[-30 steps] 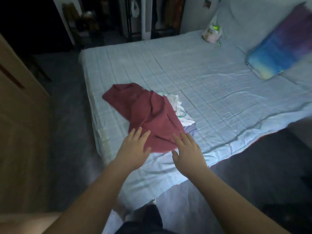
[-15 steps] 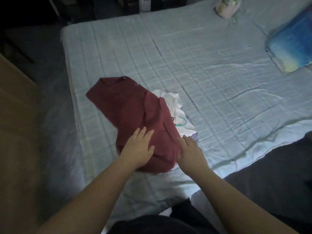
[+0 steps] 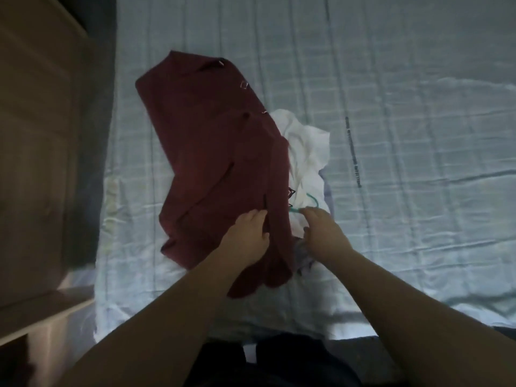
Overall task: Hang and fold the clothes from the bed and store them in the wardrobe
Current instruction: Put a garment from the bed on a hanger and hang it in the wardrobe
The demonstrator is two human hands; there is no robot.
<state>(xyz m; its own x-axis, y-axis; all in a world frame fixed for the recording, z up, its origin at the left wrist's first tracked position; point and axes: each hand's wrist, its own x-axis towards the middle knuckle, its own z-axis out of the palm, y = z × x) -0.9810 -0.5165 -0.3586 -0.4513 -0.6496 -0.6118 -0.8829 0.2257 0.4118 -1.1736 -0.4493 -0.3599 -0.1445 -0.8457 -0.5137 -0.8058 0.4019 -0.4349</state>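
Observation:
A maroon shirt (image 3: pixel 212 152) lies crumpled near the left front corner of the bed (image 3: pixel 405 113). Partly under its right side sits a white garment (image 3: pixel 304 152) with a thin green hanger (image 3: pixel 312 201) on it, and a bit of grey cloth (image 3: pixel 303 254) peeks out below. My left hand (image 3: pixel 248 237) is on the maroon shirt's lower right part, thumb and fingers closing on a fold of it. To its right, my right hand (image 3: pixel 324 233) reaches over the white garment, straight fingertips touching the green hanger's end.
A wooden cabinet (image 3: pixel 36 152) stands close to the bed's left side, with a narrow strip of dark floor (image 3: pixel 95 135) between them. The bed's front edge (image 3: pixel 279 317) is right at my body. Pale checked sheet spreads to the right and behind.
The view has dropped closer over the clothes. My left hand slid right to the shirt's fold. My right hand left the maroon shirt and moved onto the white garment at the hanger.

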